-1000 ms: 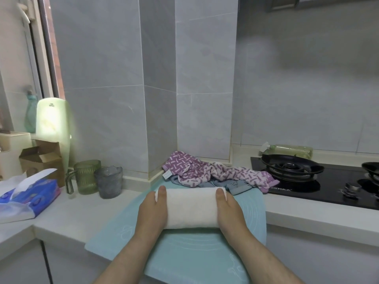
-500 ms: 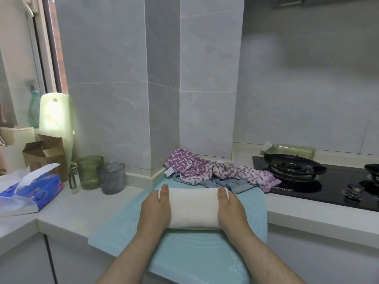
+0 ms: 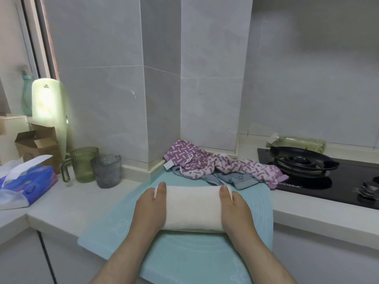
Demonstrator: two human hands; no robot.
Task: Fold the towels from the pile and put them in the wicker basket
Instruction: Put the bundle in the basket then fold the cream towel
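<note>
The folded white towel [image 3: 192,208] lay on the teal mat [image 3: 184,255] on the desk [image 3: 82,201], just before the towel pile [image 3: 215,167]. The left hand [image 3: 149,206] and right hand [image 3: 233,206] each kept a closed grip on one end, thumbs on top; their other fingers were hidden.

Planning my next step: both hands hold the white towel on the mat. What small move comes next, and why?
Probably lift it off the teal mat. The white towel looks folded into a compact bundle, and the left hand and right hand each grip one end, thumbs on top. The wicker basket is not in view.
</note>
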